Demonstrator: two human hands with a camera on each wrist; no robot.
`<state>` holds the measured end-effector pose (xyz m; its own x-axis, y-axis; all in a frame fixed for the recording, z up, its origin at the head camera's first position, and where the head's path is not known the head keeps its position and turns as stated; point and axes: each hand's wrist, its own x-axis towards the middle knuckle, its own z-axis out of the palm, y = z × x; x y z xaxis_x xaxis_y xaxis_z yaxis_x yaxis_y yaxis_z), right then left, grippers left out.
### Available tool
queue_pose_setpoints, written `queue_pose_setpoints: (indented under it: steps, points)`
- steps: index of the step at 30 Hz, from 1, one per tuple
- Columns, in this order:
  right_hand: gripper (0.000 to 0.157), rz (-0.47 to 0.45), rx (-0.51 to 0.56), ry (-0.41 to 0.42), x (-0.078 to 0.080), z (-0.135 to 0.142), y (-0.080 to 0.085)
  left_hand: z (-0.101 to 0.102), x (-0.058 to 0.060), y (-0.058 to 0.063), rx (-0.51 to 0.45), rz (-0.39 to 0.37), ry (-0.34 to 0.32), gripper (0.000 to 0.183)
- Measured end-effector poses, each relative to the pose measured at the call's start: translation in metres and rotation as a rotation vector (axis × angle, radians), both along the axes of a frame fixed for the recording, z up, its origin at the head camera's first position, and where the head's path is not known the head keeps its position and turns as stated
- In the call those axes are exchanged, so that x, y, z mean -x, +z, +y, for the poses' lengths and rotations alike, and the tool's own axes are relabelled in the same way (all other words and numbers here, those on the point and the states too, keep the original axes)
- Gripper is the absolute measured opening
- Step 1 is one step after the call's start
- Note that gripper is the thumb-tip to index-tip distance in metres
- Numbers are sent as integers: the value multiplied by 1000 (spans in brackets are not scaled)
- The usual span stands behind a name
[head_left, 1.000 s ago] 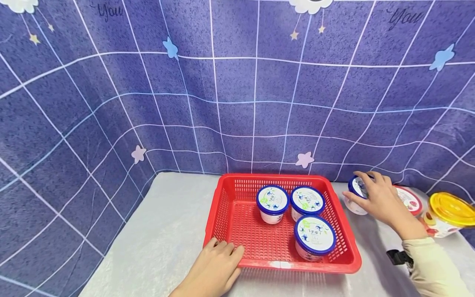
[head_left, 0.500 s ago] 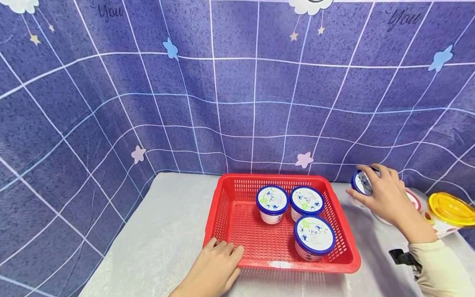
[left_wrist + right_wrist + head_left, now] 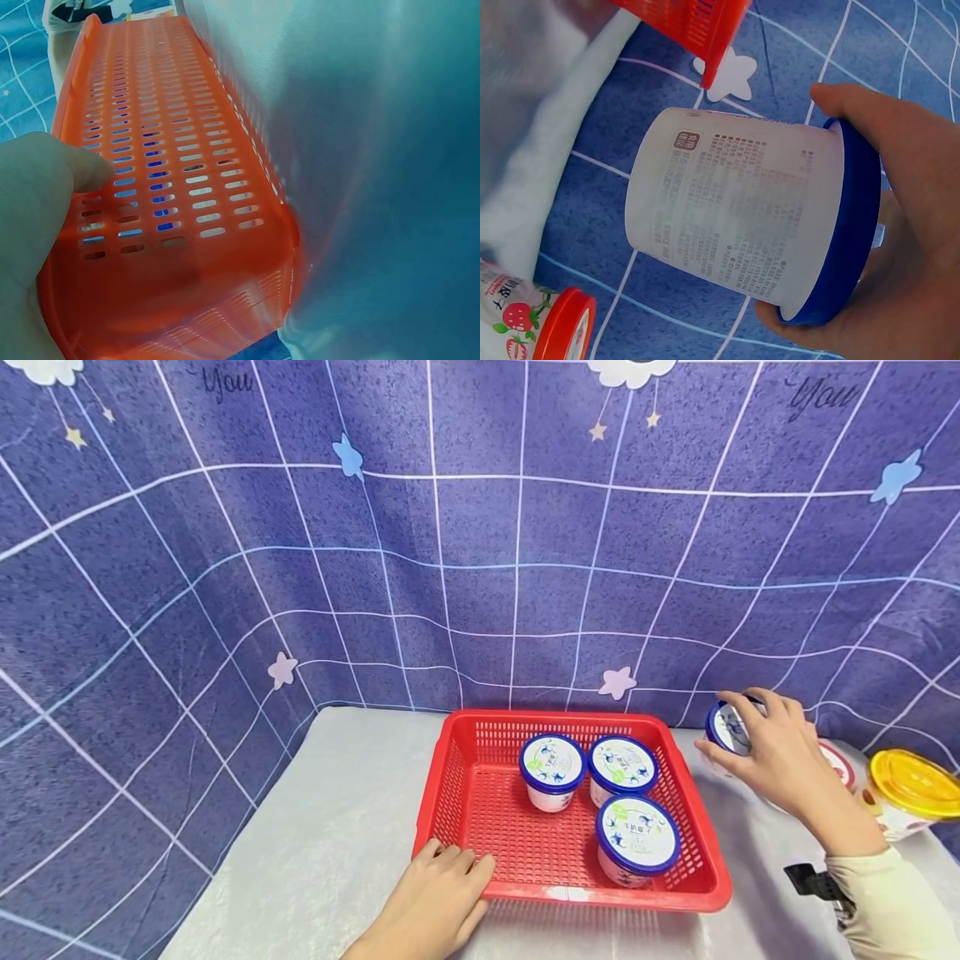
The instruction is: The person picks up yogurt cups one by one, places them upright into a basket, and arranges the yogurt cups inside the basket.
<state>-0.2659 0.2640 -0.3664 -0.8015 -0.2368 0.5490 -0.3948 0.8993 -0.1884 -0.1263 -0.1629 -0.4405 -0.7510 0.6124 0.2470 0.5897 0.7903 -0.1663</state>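
My right hand grips a white tub with a blue lid right of the basket. In the right wrist view, thumb and fingers hold the tub round its lid; fine print covers its side and it lies against the curtain in that view. With its fingers curled over the rim, my left hand holds the front left corner of a red perforated basket. In the left wrist view its thumb lies against the basket's outer wall. Inside the basket stand three more blue-lidded tubs, upright, toward its right side.
A red-lidded tub stands partly hidden behind my right hand; strawberries are printed on its side in the right wrist view. Farther right is a larger tub with a yellow lid. A blue gridded curtain backs the pale table.
My right hand and the blue-lidded tub have shifted slightly right and up, covering more of the red-lidded tub. The left hand, basket and tubs inside hold still.
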Motion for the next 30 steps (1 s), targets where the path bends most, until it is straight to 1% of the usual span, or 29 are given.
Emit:
queue_pose_setpoints:
  steps: [6,13,18,21,25,30]
  points:
    - [72,25,-1,10,-3,-3,2,0,1,0,-4,0,-8,30]
    - [71,52,-10,29,-8,-11,9,0,2,-1,-31,66,-40,27]
    - [72,56,-16,33,-11,-16,13,0,2,-2,-30,74,-41,27]
    - [73,60,-11,35,-14,-18,15,-1,3,-3,-39,97,-51,27]
    - [73,82,-7,58,-16,-22,16,-1,3,-4,-51,121,-60,28]
    - [74,111,-10,96,-20,-32,18,-1,3,-5,-55,133,-61,27]
